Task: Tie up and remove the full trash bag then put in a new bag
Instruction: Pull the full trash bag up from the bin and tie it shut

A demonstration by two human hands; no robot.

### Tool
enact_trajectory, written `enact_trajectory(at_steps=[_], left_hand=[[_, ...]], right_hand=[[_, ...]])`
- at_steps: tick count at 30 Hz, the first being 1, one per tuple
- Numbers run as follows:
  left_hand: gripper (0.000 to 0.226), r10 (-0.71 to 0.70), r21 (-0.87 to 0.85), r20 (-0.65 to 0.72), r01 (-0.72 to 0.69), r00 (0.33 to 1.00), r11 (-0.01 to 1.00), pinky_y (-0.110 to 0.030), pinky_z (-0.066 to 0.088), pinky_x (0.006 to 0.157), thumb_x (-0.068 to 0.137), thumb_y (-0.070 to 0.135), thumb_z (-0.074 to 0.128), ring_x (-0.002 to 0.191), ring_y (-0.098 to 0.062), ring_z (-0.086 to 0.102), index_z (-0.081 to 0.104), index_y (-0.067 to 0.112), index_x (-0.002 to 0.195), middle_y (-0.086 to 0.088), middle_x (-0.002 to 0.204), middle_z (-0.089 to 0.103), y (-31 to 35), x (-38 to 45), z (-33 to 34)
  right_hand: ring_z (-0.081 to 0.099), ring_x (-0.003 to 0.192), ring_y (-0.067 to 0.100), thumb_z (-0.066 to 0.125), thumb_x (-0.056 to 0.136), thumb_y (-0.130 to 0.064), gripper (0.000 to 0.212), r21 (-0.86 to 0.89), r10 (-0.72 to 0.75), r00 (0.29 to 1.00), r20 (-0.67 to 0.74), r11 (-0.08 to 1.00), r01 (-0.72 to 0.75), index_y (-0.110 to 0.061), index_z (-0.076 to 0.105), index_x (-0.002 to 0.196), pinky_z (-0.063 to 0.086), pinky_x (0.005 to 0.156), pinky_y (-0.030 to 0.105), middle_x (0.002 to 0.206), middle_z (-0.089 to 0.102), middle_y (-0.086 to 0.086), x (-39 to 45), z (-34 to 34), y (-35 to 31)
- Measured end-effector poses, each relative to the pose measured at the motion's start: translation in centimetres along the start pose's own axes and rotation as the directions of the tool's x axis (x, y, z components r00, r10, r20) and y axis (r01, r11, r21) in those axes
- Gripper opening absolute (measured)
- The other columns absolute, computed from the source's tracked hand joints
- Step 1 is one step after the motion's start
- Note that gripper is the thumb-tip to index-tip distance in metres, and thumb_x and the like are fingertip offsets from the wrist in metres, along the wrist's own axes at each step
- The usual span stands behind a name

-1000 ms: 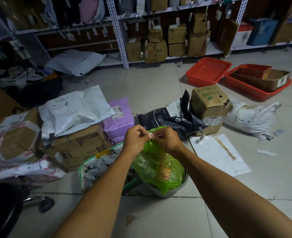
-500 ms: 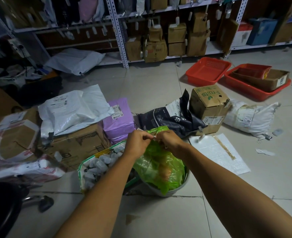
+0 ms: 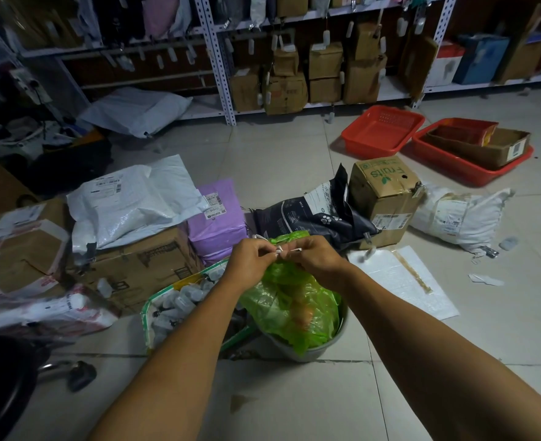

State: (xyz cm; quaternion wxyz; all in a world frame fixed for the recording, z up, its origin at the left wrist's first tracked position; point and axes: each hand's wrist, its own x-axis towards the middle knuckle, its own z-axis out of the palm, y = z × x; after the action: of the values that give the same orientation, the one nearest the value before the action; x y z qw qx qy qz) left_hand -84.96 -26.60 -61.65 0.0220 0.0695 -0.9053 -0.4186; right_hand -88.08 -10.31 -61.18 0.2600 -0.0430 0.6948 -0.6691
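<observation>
A full green trash bag [image 3: 294,308] sits in a grey round bin [image 3: 313,348] on the tiled floor. The bag's top is gathered into a neck above the bin. My left hand [image 3: 252,257] and my right hand [image 3: 315,254] meet at that neck, fingertips pinching thin white drawstring ends [image 3: 280,249] between them. A green flap of the bag sticks up behind my fingers. Something orange shows through the plastic. No new bag is in sight.
A green-rimmed basket [image 3: 148,316] of small bottles touches the bin's left side. Parcels, cardboard boxes and a purple package [image 3: 216,218] crowd the left and back. A white sheet [image 3: 402,281] lies to the right. Red trays [image 3: 382,130] sit by the shelves.
My hands stay at the bag's neck with only small finger movements on the white strings. The bag and bin have not shifted.
</observation>
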Motion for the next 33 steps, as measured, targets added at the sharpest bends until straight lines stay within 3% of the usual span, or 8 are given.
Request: enact_trajectory(at_steps=[7,11,16,20,24,29,31,33], left_hand=[[0.003,-0.03,-0.037,-0.016,0.03,0.999,0.999,-0.026,0.048,0.068,0.086,0.021,0.071,0.071,-0.009,0.063,0.074,0.022,0.084,0.007,0.078,0.071,-1.5,-0.2,-1.2],[0.015,-0.048,0.028,-0.021,0.049,0.999,0.998,-0.019,0.038,0.061,0.088,0.019,0.068,0.063,0.0,0.053,0.064,0.025,0.075,0.014,0.069,0.061,-1.8,-0.3,-1.2],[0.01,-0.088,0.089,-0.015,0.089,0.996,0.992,-0.025,0.041,0.068,0.09,0.02,0.065,0.069,-0.007,0.055,0.066,0.021,0.081,0.008,0.076,0.062,-1.8,-0.1,-1.4],[0.014,-0.126,0.159,0.02,0.121,0.992,0.98,-0.026,0.038,0.07,0.093,0.024,0.06,0.071,-0.003,0.052,0.06,0.023,0.079,0.012,0.077,0.058,-1.6,0.2,-1.5],[0.018,-0.133,0.072,-0.021,0.134,0.991,0.988,-0.026,0.042,0.073,0.09,0.02,0.064,0.072,-0.005,0.056,0.062,0.026,0.073,0.01,0.077,0.062,-1.6,0.3,-1.3],[0.005,-0.128,-0.022,-0.079,0.127,0.989,0.992,-0.024,0.05,0.072,0.088,0.02,0.067,0.081,-0.012,0.06,0.064,0.023,0.087,0.005,0.089,0.065,-3.1,0.2,-2.7],[0.005,-0.2,-0.05,-0.123,0.196,0.972,0.979,-0.015,0.052,0.055,0.088,0.018,0.067,0.073,-0.01,0.061,0.063,0.021,0.089,0.002,0.088,0.064,-4.4,-0.2,-3.3],[0.006,-0.26,-0.073,-0.111,0.253,0.959,0.965,-0.024,0.058,0.058,0.087,0.013,0.068,0.071,-0.019,0.066,0.065,0.015,0.092,-0.005,0.089,0.066,-5.5,-0.7,-3.4]], right_hand=[[0.062,0.061,0.014,0.074,0.083,-0.007,0.002,-0.158,-0.018,0.967,-0.254,0.987,-0.023,-0.005,0.073,0.083,0.048,0.056,0.023,0.073,0.068,0.007,0.8,-2.0,1.6],[0.059,0.06,0.01,0.072,0.085,-0.012,0.01,-0.251,-0.053,0.954,-0.294,0.968,-0.023,-0.014,0.073,0.075,0.046,0.055,0.023,0.069,0.067,0.0,0.9,-2.1,2.2],[0.066,0.074,0.019,0.073,0.085,-0.016,0.009,-0.312,-0.071,0.935,-0.346,0.949,-0.043,-0.017,0.073,0.075,0.056,0.072,0.035,0.08,0.073,0.006,0.9,-2.0,2.3],[0.066,0.076,0.019,0.072,0.085,-0.014,0.011,-0.352,-0.095,0.931,-0.352,0.935,-0.038,-0.017,0.072,0.074,0.055,0.072,0.034,0.081,0.072,0.006,0.9,-2.1,2.1],[0.066,0.086,0.021,0.068,0.088,-0.016,0.006,-0.499,-0.096,0.949,-0.301,0.864,-0.071,-0.014,0.073,0.087,0.047,0.066,0.022,0.089,0.072,0.005,1.0,-2.0,2.1],[0.056,0.117,0.033,0.057,0.09,-0.027,0.04,-0.714,-0.244,0.938,-0.247,0.7,-0.006,-0.017,0.058,0.129,0.047,0.098,0.041,0.129,0.061,0.014,0.5,-1.6,1.3],[0.048,0.124,0.034,0.057,0.091,-0.036,0.049,-0.779,-0.32,0.934,-0.157,0.621,0.082,-0.024,0.05,0.137,0.044,0.102,0.045,0.136,0.052,0.015,0.3,-1.0,1.0],[0.044,0.127,0.034,0.057,0.09,-0.045,0.054,-0.843,-0.341,0.939,-0.039,0.515,0.153,-0.03,0.045,0.141,0.045,0.101,0.047,0.139,0.046,0.013,0.2,-0.1,0.8]])
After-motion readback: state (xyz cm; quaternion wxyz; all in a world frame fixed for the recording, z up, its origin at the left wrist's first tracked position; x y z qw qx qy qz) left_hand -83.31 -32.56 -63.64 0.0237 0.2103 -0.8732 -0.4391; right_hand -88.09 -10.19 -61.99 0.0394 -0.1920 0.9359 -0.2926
